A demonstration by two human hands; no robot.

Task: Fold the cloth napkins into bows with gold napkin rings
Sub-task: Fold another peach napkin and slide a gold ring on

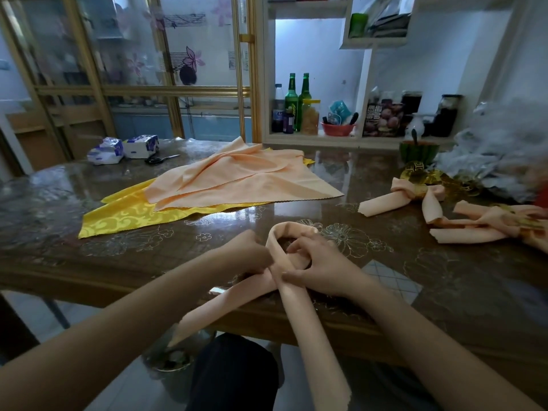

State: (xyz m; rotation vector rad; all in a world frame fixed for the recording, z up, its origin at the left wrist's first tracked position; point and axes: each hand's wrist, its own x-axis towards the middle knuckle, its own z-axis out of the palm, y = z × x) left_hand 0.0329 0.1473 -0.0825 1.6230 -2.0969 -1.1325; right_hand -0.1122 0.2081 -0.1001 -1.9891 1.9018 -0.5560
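Note:
A peach napkin strip (283,232) lies looped on the table (118,250) near its front edge, its two ends crossing and hanging over the edge. My left hand (246,253) pinches the strip at the crossing from the left. My right hand (314,265) grips the crossing and the loop's right side, fingers curled over the cloth. Two finished peach bows with gold rings, one bow (415,197) and another bow (498,226), lie at the right. Loose gold napkin rings (415,173) sit behind them.
Unfolded peach napkins (237,176) lie on yellow napkins (124,212) at the table's middle. Scissors (161,158) and tissue packs (124,148) sit at the far left. A crumpled plastic bag (498,155) and a green bowl (418,151) stand far right. Shelves with bottles (296,102) stand behind.

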